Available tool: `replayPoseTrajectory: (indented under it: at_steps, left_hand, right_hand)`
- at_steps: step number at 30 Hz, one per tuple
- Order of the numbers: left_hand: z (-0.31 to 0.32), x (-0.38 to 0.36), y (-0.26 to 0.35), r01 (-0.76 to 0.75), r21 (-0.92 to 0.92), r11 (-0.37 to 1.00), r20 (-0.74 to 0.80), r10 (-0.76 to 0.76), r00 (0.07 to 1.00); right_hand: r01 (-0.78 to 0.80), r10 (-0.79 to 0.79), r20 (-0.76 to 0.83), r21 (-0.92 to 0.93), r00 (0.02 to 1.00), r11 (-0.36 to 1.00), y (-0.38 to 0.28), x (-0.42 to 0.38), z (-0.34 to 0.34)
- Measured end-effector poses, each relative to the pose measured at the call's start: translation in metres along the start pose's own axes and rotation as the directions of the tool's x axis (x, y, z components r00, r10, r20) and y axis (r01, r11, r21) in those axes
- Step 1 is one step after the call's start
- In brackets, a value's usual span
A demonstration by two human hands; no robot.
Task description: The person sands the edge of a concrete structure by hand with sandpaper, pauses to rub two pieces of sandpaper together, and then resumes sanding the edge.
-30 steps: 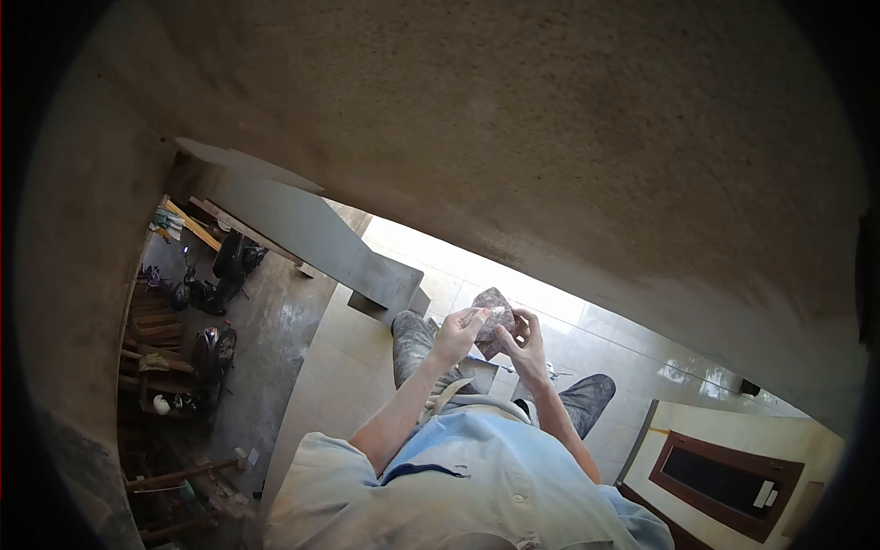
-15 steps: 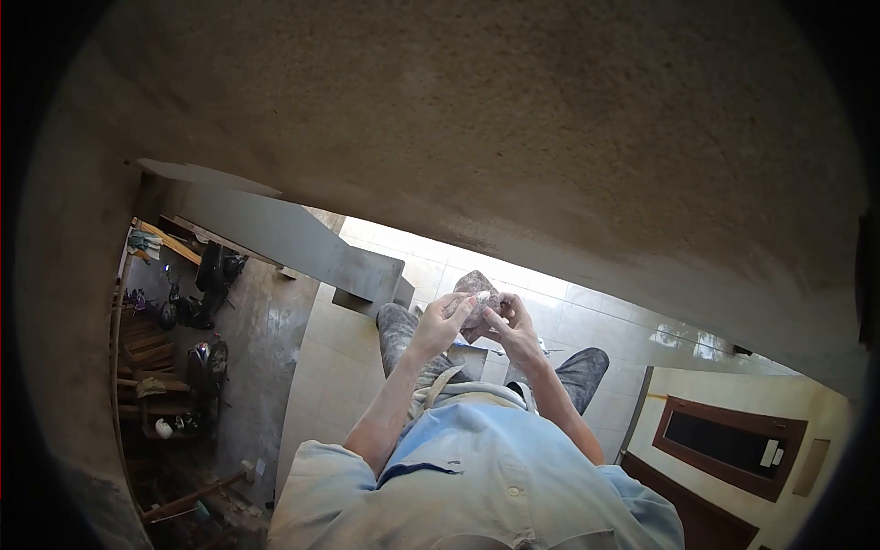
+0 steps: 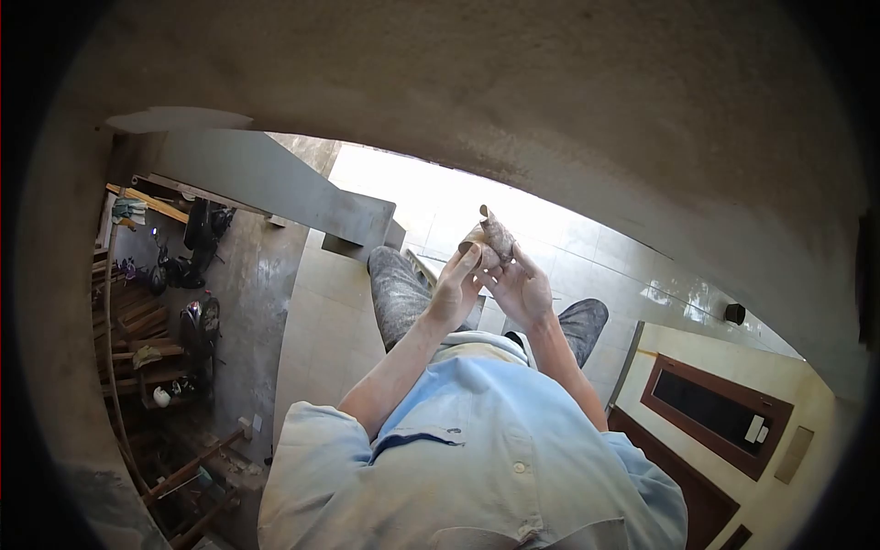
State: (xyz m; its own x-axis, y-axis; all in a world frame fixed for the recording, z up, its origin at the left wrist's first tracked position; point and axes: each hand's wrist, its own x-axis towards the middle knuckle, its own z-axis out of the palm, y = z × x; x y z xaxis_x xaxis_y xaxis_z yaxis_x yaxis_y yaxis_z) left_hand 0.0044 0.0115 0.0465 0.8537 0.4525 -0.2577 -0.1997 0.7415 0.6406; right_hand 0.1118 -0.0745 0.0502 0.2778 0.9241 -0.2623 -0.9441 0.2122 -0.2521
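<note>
A dusty, brownish curled sheet that looks like worn sandpaper (image 3: pixel 498 236) is held up in front of my body, its upper end rolled over. My left hand (image 3: pixel 456 289) pinches its left side between thumb and fingers. My right hand (image 3: pixel 522 291) is cupped palm up at the sheet's lower right, with the fingers touching its edge. Pale dust coats both hands. Some of the fingertips are hidden behind the sheet.
A rough plastered surface (image 3: pixel 440 82) hangs close overhead. A grey ledge (image 3: pixel 302 197) juts in at the left. Below lie floor tiles (image 3: pixel 587 266), parked motorbikes (image 3: pixel 197 229) and stacked wood (image 3: pixel 137 321). A brown-framed door panel (image 3: pixel 715 403) is at the right.
The sheet went from fairly flat between both hands to curled and raised higher. My right hand has turned its palm upward. The view has shifted slightly.
</note>
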Motion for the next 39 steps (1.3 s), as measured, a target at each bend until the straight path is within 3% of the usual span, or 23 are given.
replayPoseTrajectory:
  at_steps: [3, 5, 7, 8, 11, 12, 15, 19, 22, 26, 30, 31, 33, 36, 39]
  left_hand:
    - [-0.003, -0.005, 0.001, 0.065, -0.064, 0.996, -0.014, -0.066, 0.998]
    - [-0.011, -0.007, -0.006, 0.173, -0.039, 0.984, 0.036, -0.172, 0.984]
    - [-0.015, -0.008, -0.005, 0.286, -0.045, 0.957, 0.099, -0.281, 0.955]
    - [-0.015, -0.009, -0.004, 0.279, -0.038, 0.96, 0.125, -0.272, 0.954]
    - [-0.016, -0.007, 0.002, 0.212, -0.008, 0.977, 0.013, -0.212, 0.977]
    - [-0.007, -0.005, 0.016, 0.186, 0.019, 0.982, 0.086, -0.187, 0.979]
    - [-0.009, -0.005, 0.031, 0.278, 0.009, 0.961, 0.035, -0.278, 0.96]
    - [-0.001, -0.015, 0.043, 0.254, -0.062, 0.965, -0.016, -0.256, 0.967]
    - [-0.013, -0.013, 0.04, 0.237, -0.128, 0.963, 0.082, -0.228, 0.97]
    - [-0.027, -0.016, 0.053, 0.107, -0.156, 0.982, 0.026, -0.104, 0.994]
    - [-0.049, -0.022, 0.089, -0.022, 0.056, 0.998, -0.109, 0.028, 0.994]
    - [-0.056, -0.025, 0.1, -0.026, 0.089, 0.996, -0.216, 0.045, 0.975]
    - [-0.07, -0.032, 0.122, -0.031, 0.16, 0.987, -0.422, 0.097, 0.901]
    - [-0.098, -0.042, 0.151, -0.17, 0.303, 0.938, -0.508, 0.31, 0.804]
    - [-0.12, -0.049, 0.179, -0.168, 0.545, 0.822, -0.543, 0.498, 0.676]
  right_hand:
    - [0.049, -0.044, -0.079, 0.072, 0.996, 0.996, 0.007, -0.001, -0.009]
    - [0.074, -0.069, -0.038, 0.151, 0.997, 0.986, 0.009, -0.002, -0.014]
    - [0.061, -0.063, 0.024, 0.101, 0.998, 0.993, 0.007, -0.001, -0.022]
    - [0.059, -0.063, 0.051, 0.079, 0.997, 0.995, 0.007, -0.002, -0.026]
    - [0.024, -0.049, -0.111, -0.211, 0.993, 0.977, 0.009, -0.006, 0.008]
    - [-0.034, 0.002, -0.108, -0.293, 0.994, 0.956, 0.011, -0.006, -0.002]
    - [-0.071, 0.028, -0.122, -0.367, 0.992, 0.928, 0.024, -0.011, -0.002]
    - [-0.079, 0.067, -0.046, -0.344, 0.997, 0.936, 0.024, -0.014, 0.0]
    - [-0.108, 0.095, -0.053, -0.376, 0.994, 0.92, 0.024, -0.018, 0.007]
    - [-0.055, 0.027, -0.091, -0.317, 0.995, 0.947, 0.016, -0.018, 0.012]
    - [0.074, -0.096, -0.172, -0.135, 0.98, 0.988, -0.006, -0.017, -0.018]
    - [0.115, -0.131, -0.193, -0.092, 0.972, 0.989, -0.012, -0.016, -0.032]
    - [0.153, -0.201, -0.302, -0.178, 0.932, 0.972, -0.023, -0.02, -0.055]
    - [0.087, -0.224, -0.421, -0.321, 0.879, 0.943, -0.032, -0.03, -0.091]
    - [-0.003, -0.215, -0.525, -0.383, 0.823, 0.924, -0.029, -0.043, -0.121]
